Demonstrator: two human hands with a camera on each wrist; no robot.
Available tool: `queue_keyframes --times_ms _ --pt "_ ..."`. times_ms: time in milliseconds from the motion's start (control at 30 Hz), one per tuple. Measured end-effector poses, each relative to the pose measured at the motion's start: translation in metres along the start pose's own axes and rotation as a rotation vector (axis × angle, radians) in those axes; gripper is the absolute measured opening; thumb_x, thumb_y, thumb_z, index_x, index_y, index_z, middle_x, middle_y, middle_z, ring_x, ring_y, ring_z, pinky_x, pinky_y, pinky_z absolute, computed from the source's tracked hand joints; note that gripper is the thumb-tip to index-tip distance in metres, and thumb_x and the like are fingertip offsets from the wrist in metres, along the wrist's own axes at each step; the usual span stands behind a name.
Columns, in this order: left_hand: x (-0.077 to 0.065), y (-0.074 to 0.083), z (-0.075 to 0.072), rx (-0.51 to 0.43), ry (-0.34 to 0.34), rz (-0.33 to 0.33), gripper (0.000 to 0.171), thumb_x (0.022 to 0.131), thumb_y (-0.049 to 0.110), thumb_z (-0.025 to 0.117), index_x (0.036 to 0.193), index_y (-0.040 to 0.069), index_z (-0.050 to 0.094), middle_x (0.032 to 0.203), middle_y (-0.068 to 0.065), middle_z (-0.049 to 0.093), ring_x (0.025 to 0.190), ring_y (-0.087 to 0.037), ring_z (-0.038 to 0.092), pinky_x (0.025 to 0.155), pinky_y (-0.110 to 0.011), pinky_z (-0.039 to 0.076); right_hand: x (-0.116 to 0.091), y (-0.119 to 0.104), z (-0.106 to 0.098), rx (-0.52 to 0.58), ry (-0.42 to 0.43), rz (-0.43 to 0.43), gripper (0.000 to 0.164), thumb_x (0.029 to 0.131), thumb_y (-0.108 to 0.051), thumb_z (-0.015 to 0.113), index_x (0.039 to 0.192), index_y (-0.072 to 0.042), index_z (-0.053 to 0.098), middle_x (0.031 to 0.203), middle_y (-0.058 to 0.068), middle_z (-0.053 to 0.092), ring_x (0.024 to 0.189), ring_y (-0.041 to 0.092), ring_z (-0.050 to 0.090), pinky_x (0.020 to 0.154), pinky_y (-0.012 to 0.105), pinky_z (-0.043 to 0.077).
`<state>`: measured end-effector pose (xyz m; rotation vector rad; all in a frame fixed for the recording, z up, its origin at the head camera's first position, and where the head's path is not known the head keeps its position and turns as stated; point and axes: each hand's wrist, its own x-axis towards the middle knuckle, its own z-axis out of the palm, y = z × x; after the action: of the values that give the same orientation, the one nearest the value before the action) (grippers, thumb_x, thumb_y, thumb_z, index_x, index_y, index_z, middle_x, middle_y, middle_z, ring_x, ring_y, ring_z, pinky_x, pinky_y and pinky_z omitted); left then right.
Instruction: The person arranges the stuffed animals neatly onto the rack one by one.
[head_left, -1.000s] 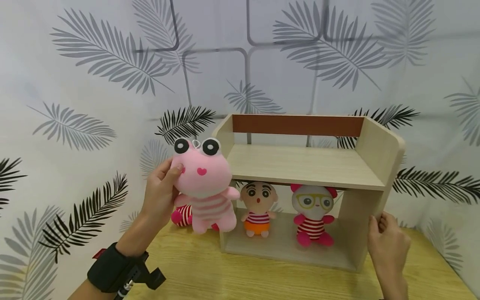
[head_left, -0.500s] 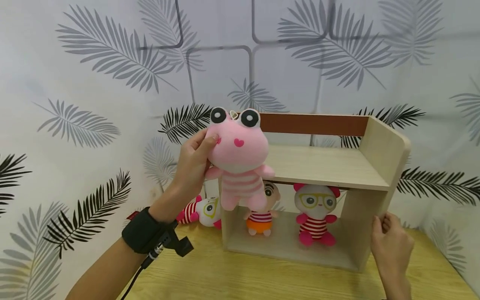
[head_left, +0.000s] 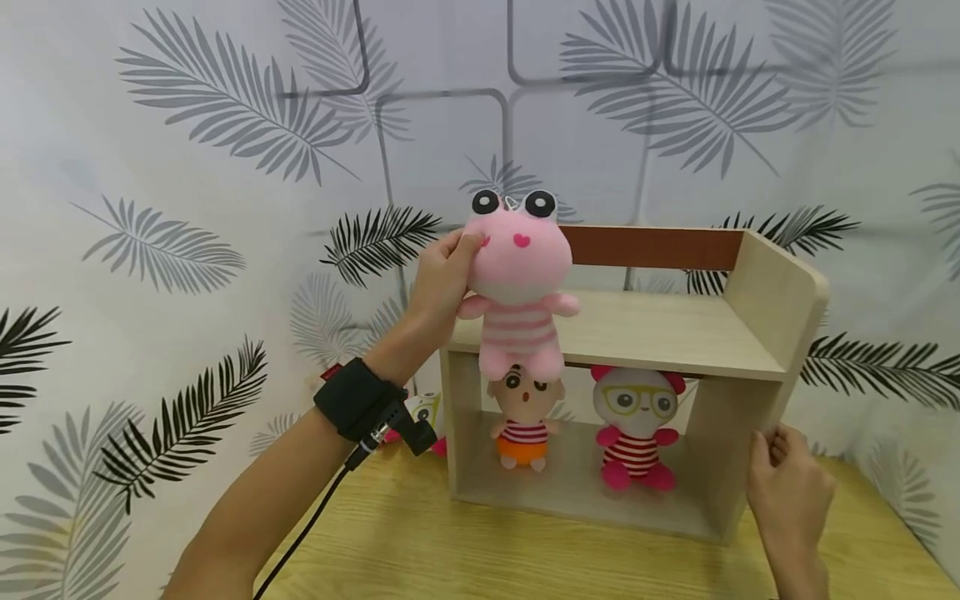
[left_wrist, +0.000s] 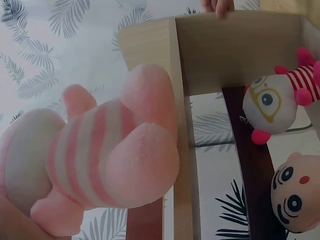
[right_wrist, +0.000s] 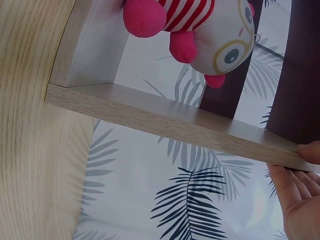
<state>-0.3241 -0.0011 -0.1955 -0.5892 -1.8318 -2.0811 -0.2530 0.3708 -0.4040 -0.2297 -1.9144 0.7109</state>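
Observation:
My left hand [head_left: 442, 279] pinches a pink plush frog [head_left: 519, 271] by the side of its head. The frog is upright, its feet overlapping the front edge of the upper shelf in the head view. Striped pink and white body and legs of the frog [left_wrist: 115, 155] fill the left wrist view. My right hand [head_left: 791, 483] grips the right side panel of the small wooden shelf unit [head_left: 675, 333], thumb on one face and fingers on the other. Inside the lower compartment sit a boy doll [head_left: 522, 433] in orange shorts and a plush panda [head_left: 637, 429] with yellow glasses.
Behind my left wrist, another panda plush [head_left: 427, 412] lies on the wooden table [head_left: 390, 533], left of the shelf unit. A cable [head_left: 322, 508] trails from the left wrist camera. A leaf-patterned curtain [head_left: 187, 208] hangs behind everything.
My left hand has carried the frog rightward and up, from beside the shelf unit to the front of its upper shelf. The right hand keeps its grip on the side panel.

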Motion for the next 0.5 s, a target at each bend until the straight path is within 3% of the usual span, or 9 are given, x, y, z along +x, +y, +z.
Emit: queue_keyframes --times_ms 400,467,500 --pt "0.036 -0.006 0.025 0.110 0.060 -0.019 0.040 0.102 0.035 0.052 0.130 0.008 0.064 0.117 -0.010 0.063 0.102 -0.022 0.060 0.088 -0.038 0.054 0.002 0.002 -0.002 0.006 -0.011 -0.004 0.021 0.091 0.000 0.067 0.103 0.016 0.065 0.093 0.033 0.068 0.082 0.050 0.068 0.064 -0.004 0.022" --pt "0.041 -0.010 0.027 0.113 0.075 -0.034 0.040 0.102 0.036 0.052 0.129 0.009 0.064 0.117 -0.009 0.062 0.103 -0.021 0.059 0.088 -0.038 0.053 0.002 0.002 -0.002 0.003 -0.011 -0.014 0.021 0.091 0.000 0.067 0.103 0.016 0.065 0.093 0.033 0.068 0.082 0.050 0.068 0.064 0.003 0.041" --pt "0.044 -0.012 0.028 0.110 0.086 -0.042 0.039 0.102 0.036 0.053 0.128 0.009 0.064 0.117 -0.008 0.062 0.103 -0.021 0.059 0.088 -0.038 0.053 0.002 0.003 -0.003 0.002 -0.014 -0.013 0.021 0.091 0.000 0.067 0.103 0.016 0.065 0.094 0.033 0.068 0.082 0.049 0.068 0.064 0.004 0.042"
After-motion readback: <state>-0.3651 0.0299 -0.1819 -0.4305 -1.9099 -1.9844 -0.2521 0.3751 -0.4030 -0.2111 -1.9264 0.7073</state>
